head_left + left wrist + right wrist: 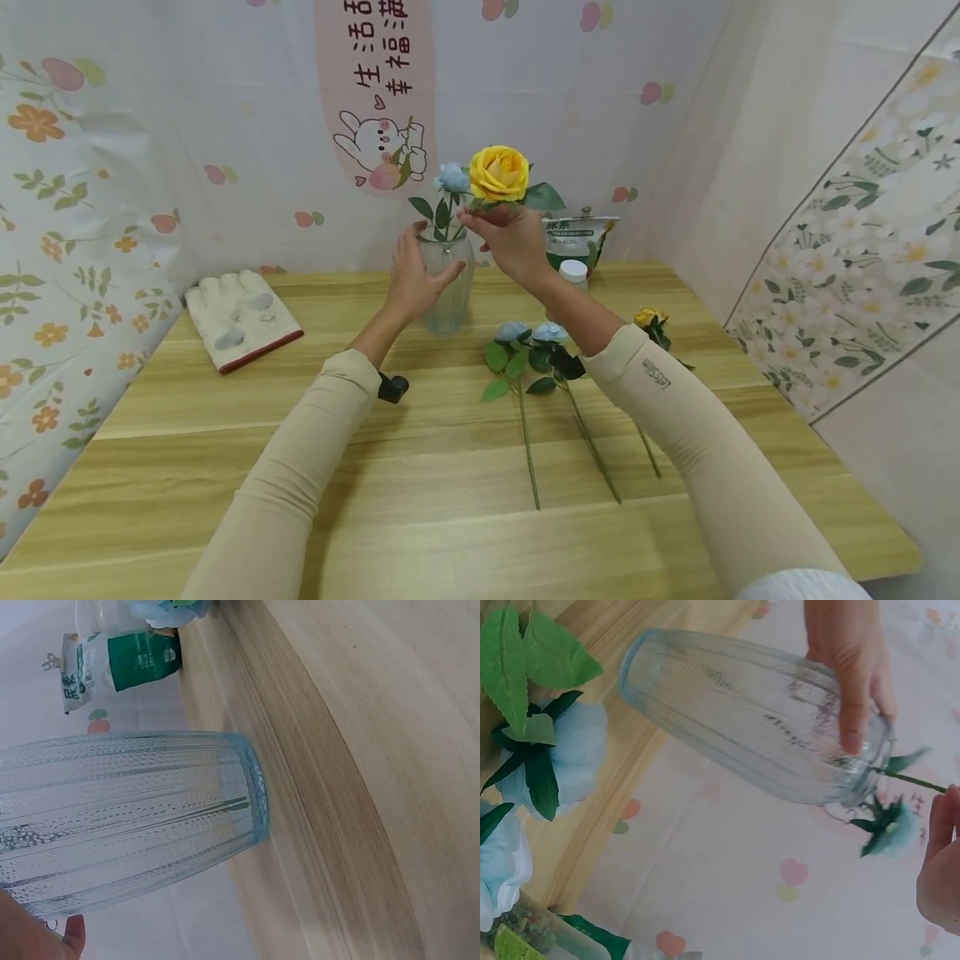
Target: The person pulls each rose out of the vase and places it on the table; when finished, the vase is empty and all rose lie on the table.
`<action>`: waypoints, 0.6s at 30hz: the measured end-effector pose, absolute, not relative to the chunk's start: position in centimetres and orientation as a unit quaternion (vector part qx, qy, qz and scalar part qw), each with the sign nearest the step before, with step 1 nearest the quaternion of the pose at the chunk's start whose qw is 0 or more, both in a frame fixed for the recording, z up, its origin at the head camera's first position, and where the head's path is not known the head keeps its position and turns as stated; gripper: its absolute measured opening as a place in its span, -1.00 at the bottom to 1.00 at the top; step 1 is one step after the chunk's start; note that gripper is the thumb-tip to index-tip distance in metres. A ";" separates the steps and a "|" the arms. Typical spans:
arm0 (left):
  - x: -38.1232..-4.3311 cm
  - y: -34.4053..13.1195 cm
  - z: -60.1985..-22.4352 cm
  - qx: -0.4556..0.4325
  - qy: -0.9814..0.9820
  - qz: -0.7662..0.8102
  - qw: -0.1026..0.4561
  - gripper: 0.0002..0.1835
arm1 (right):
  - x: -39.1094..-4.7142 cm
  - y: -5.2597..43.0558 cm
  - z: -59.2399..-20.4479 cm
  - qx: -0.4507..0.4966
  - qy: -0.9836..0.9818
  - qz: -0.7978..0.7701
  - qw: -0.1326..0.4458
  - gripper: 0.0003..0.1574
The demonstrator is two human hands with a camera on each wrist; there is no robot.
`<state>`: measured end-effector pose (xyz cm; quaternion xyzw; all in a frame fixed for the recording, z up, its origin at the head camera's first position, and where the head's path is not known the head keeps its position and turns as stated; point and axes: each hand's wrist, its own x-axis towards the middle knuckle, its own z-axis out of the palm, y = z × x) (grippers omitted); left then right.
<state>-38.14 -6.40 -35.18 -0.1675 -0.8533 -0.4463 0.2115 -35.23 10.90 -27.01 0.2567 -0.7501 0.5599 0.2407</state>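
Observation:
A clear ribbed glass vase [447, 292] stands upright at the back of the table. My left hand [417, 275] holds it near the rim, thumb on the near side and fingers on the far side. My right hand [513, 242] pinches the stem of a yellow rose [499, 173] just above the vase mouth. In the right wrist view that green stem [916, 781] runs from the fingertips into the mouth. A light blue rose [452, 178] with green leaves leans out of the same vase. Through the glass, a stem end [238, 804] shows near the base in the left wrist view.
Two blue roses [512, 332] and another yellow rose [649, 317] lie on the wooden table [420, 517], near my right forearm. A white work glove [243, 317] rests at the back left. Behind the right hand stand a green-and-white pouch [581, 237] and a white-capped bottle [573, 272].

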 end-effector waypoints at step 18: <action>-37.9 -6.1 -35.4 -0.152 -0.854 -0.454 0.203 0.10 | -29.3 12.6 -24.8 0.391 -0.622 0.604 0.310 -0.80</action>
